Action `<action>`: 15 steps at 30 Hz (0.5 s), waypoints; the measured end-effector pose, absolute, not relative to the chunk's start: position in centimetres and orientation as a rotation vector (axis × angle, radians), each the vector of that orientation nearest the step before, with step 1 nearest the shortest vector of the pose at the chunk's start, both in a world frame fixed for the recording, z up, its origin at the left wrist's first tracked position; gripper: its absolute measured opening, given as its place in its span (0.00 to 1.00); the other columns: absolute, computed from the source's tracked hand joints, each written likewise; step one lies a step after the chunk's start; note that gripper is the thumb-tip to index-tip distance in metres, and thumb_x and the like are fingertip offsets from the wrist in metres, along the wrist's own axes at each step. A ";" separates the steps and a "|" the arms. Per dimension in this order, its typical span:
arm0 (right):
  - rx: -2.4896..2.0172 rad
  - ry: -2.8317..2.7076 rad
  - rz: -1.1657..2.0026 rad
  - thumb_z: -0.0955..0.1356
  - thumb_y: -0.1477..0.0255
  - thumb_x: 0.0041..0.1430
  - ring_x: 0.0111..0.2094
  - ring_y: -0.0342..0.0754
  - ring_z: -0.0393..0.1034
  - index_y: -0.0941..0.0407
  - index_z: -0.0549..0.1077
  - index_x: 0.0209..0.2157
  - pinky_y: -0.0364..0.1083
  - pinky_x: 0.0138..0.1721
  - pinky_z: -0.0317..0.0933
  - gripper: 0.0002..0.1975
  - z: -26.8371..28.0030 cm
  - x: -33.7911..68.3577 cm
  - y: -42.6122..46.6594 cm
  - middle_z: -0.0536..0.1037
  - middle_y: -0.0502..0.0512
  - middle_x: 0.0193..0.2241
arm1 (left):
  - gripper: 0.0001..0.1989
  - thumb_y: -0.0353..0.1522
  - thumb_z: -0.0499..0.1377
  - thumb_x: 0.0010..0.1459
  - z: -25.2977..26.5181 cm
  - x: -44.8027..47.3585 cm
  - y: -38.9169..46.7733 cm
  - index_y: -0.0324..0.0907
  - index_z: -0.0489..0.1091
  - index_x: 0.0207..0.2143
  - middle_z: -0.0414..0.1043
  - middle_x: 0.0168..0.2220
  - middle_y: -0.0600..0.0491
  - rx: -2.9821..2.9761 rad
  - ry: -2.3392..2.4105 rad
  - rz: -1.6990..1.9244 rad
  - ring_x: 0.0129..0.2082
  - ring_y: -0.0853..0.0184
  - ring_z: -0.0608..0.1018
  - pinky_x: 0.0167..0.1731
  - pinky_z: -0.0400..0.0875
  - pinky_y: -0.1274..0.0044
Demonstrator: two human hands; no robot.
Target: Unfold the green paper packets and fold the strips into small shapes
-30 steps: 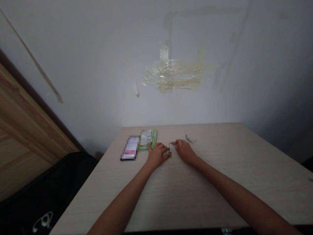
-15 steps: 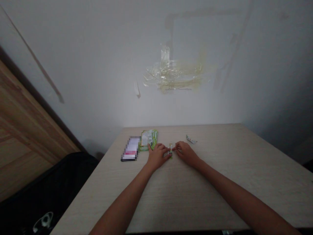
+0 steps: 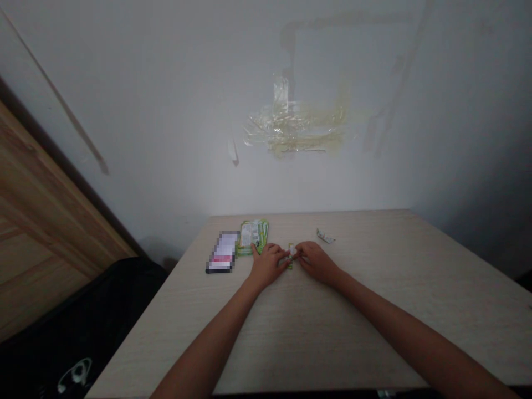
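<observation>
A small green-and-white packet [image 3: 291, 266], folded into a narrow strip, lies on the table between my two hands. From its left side, my left hand [image 3: 267, 265] holds it with thumb and forefinger, while the little finger stretches out towards a stack of flat green-and-white packets [image 3: 249, 235]. My right hand [image 3: 316, 261] has its fingers pinched together at the strip's right edge, where a pale part of it shows. The fingertips partly cover the strip.
A phone [image 3: 223, 252] with a blurred-out screen lies left of the stack. Behind my right hand is another folded packet strip [image 3: 325, 236]. The pale wooden table [image 3: 374, 244] meets a wall with clear tape on it. A black bag-like object [image 3: 83, 321] is at lower left.
My right fingertips have moved slightly left onto the strip, and a paler part of it now shows between the hands. My left hand stays almost still.
</observation>
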State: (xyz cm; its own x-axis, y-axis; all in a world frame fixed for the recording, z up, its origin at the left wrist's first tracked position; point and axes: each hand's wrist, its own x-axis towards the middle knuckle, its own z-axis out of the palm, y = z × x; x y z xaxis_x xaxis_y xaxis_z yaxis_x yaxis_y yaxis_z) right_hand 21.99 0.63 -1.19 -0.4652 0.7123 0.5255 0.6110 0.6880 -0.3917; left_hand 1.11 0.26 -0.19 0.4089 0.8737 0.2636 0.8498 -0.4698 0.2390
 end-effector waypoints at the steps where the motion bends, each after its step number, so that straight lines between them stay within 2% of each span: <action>1: -1.000 -2.221 0.193 0.64 0.79 0.58 0.44 0.50 0.68 0.56 0.69 0.37 0.51 0.49 0.61 0.07 -1.1 22.0 0.6 0.75 0.56 0.37 | 0.15 0.45 0.54 0.62 -0.2 1.1 0.2 0.59 0.71 0.51 0.73 0.48 0.53 2.582 1.580 0.541 0.57 0.56 0.65 0.57 0.30 0.38; 15: -0.844 -2.295 0.317 0.65 0.84 0.52 0.48 0.51 0.68 0.53 0.69 0.37 0.56 0.56 0.57 0.13 0.1 22.1 -1.1 0.75 0.55 0.39 | 0.15 0.43 0.52 0.64 -0.1 1.2 0.1 0.59 0.71 0.51 0.72 0.47 0.54 2.590 1.589 0.543 0.56 0.57 0.65 0.58 0.32 0.38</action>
State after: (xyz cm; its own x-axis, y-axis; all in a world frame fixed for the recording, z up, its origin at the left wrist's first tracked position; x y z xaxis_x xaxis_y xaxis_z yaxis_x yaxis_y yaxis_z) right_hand 22.12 -1.14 0.08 -0.5716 0.6474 0.5042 0.4866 0.7621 -0.4270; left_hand 1.17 0.08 -0.11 0.4086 0.8729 0.2666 0.8536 -0.4689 0.2272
